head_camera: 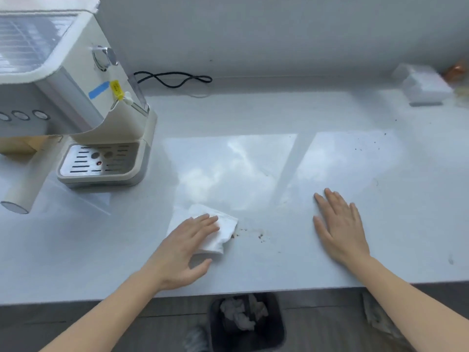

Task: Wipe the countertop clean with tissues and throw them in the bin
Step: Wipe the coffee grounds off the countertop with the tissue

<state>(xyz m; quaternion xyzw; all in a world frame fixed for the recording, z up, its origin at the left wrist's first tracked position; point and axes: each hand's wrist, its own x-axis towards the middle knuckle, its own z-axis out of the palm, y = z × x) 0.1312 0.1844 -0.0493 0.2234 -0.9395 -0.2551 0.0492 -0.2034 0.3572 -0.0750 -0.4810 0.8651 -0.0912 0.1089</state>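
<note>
A folded white tissue (223,235) lies on the pale grey countertop (253,118) near its front edge. My left hand (185,250) presses flat on the tissue, fingers spread over it. Dark crumbs (260,236) sit just right of the tissue, and more specks (365,146) dot the counter farther right. My right hand (340,224) rests flat and empty on the counter, fingers apart. A black bin (276,326) stands on the floor below the counter edge, between my arms, with crumpled tissues (241,313) inside.
A cream coffee machine (83,80) with a drip tray (101,161) stands at the left, its black cord (175,78) trailing along the wall. A white tissue pack (423,85) sits at the back right. A crumpled paper (378,316) lies on the floor at right.
</note>
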